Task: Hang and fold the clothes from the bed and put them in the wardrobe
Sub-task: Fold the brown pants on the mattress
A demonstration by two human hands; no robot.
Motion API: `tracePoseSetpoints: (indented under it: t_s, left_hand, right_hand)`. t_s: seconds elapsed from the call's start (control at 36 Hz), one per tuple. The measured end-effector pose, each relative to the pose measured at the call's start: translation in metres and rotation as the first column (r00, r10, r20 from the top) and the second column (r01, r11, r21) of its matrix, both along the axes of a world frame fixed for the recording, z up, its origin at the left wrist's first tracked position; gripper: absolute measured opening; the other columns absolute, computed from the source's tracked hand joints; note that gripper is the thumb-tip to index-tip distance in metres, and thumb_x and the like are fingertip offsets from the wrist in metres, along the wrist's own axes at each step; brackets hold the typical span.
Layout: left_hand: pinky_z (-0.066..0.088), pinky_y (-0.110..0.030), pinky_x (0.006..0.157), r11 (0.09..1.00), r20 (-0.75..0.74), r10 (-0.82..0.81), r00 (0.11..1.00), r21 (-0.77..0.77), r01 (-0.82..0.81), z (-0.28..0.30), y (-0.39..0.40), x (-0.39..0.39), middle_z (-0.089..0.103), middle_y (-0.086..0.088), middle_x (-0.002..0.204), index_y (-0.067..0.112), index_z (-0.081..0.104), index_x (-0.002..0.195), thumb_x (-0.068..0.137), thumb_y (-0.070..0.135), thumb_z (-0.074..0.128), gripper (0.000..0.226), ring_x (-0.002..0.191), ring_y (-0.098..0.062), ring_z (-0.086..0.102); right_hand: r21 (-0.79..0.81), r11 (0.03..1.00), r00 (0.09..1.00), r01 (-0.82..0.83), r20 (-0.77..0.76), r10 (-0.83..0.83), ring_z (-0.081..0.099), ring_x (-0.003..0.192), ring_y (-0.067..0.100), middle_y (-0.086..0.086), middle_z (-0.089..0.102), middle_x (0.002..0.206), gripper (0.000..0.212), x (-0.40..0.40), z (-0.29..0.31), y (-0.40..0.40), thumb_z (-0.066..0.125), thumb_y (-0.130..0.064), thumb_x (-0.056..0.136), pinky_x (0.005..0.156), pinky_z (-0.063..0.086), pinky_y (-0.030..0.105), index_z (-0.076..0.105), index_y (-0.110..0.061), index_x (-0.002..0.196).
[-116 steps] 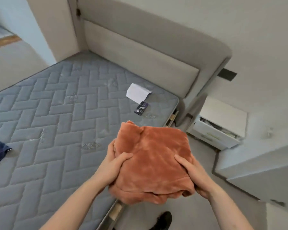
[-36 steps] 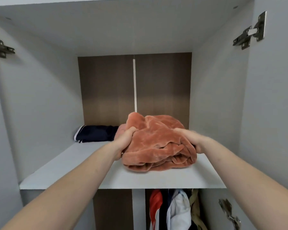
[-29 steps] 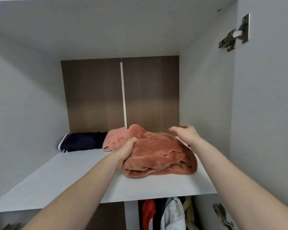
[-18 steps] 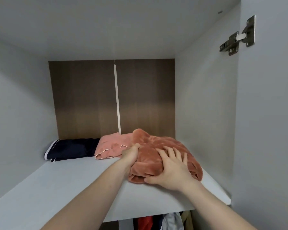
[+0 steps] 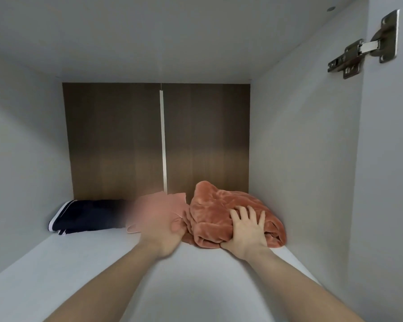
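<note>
A folded rust-orange velvet garment (image 5: 213,209) lies on the white wardrobe shelf (image 5: 98,266), far back on the right near the side wall. My right hand (image 5: 248,228) presses flat on its front, fingers spread. My left hand (image 5: 161,231) is just left of the garment; it is motion-blurred, fingers stretched out, holding nothing. A folded pink garment (image 5: 178,201) lies behind my left hand, partly hidden by it. A folded navy garment with white trim (image 5: 86,217) lies at the back left.
The compartment has a brown wooden back panel (image 5: 116,140), white side walls and a low white ceiling. A metal door hinge (image 5: 363,49) sticks out at the upper right. The shelf's front and left are bare.
I carried the orange garment from the bed to the shelf and pushed it deeper. My left hand has let go of its edge and opened; my right hand stays flat on it.
</note>
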State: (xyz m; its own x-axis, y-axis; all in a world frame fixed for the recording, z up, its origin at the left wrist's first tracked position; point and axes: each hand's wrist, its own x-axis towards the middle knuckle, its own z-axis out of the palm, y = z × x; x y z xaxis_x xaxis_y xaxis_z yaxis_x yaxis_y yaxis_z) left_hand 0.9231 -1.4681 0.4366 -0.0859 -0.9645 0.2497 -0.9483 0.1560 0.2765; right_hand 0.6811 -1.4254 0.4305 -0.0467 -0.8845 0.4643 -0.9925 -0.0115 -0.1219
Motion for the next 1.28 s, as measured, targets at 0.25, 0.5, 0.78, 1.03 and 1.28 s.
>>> tracePoseSetpoints:
  t_s: [0.25, 0.5, 0.78, 1.03, 1.28]
  left_hand:
    - [0.01, -0.051, 0.124, 0.99, -0.017, 0.104, 0.994, 0.094, -0.102, -0.041, -0.028, 0.042, 0.005, 0.005, 0.171, 0.032, 0.022, 0.159, 0.091, 0.072, 0.039, 0.081, 0.155, -0.032, 0.002]
    - [0.019, -0.05, 0.121, 0.979, -0.061, 0.195, 0.979, 0.067, -0.191, -0.04, -0.045, 0.041, 0.017, 0.002, 0.167, 0.024, 0.027, 0.156, 0.09, 0.067, 0.042, 0.08, 0.152, -0.028, 0.012]
    - [0.018, -0.049, 0.121, 0.977, -0.053, 0.212, 0.976, 0.045, -0.21, -0.045, -0.049, 0.04, 0.019, 0.002, 0.165, 0.022, 0.028, 0.154, 0.091, 0.067, 0.039, 0.078, 0.151, -0.028, 0.014]
    - [0.017, -0.05, 0.123, 0.978, -0.056, 0.21, 0.976, 0.023, -0.209, -0.047, -0.054, 0.041, 0.018, 0.002, 0.165, 0.022, 0.026, 0.155, 0.093, 0.067, 0.039, 0.078, 0.152, -0.027, 0.014]
    - [0.022, -0.048, 0.12, 0.976, -0.063, 0.217, 0.974, 0.011, -0.217, -0.045, -0.05, 0.041, 0.024, 0.001, 0.163, 0.022, 0.032, 0.152, 0.092, 0.066, 0.043, 0.075, 0.15, -0.027, 0.019]
  right_hand:
    - [-0.05, 0.998, 0.998, -0.024, 0.065, 0.027, 0.013, 0.151, 0.03, -0.003, 0.027, 0.157, 0.102, -0.013, -0.014, -0.041, 0.067, -0.074, 0.068, 0.122, 0.001, 0.061, 0.028, -0.031, 0.152]
    - [-0.199, 0.98, 0.994, -0.002, 0.104, 0.023, 0.022, 0.148, 0.029, -0.003, 0.037, 0.151, 0.1, -0.014, -0.029, -0.058, 0.044, -0.091, 0.065, 0.122, 0.004, 0.059, 0.04, -0.031, 0.145]
    - [-0.157, 0.986, 0.99, 0.055, 0.134, -0.034, 0.023, 0.147, 0.03, -0.001, 0.039, 0.151, 0.089, -0.012, -0.026, -0.093, 0.061, -0.077, 0.073, 0.122, 0.005, 0.061, 0.043, -0.028, 0.145]
    - [-0.139, 0.988, 0.99, 0.069, 0.132, -0.05, 0.023, 0.147, 0.029, 0.0, 0.038, 0.151, 0.086, -0.01, -0.021, -0.122, 0.06, -0.075, 0.077, 0.122, 0.004, 0.06, 0.041, -0.026, 0.145]
    - [-0.191, 0.981, 0.998, 0.018, 0.064, -0.005, 0.021, 0.149, 0.037, 0.007, 0.032, 0.157, 0.107, -0.004, -0.025, -0.099, 0.073, -0.059, 0.063, 0.121, 0.007, 0.065, 0.028, -0.023, 0.153]
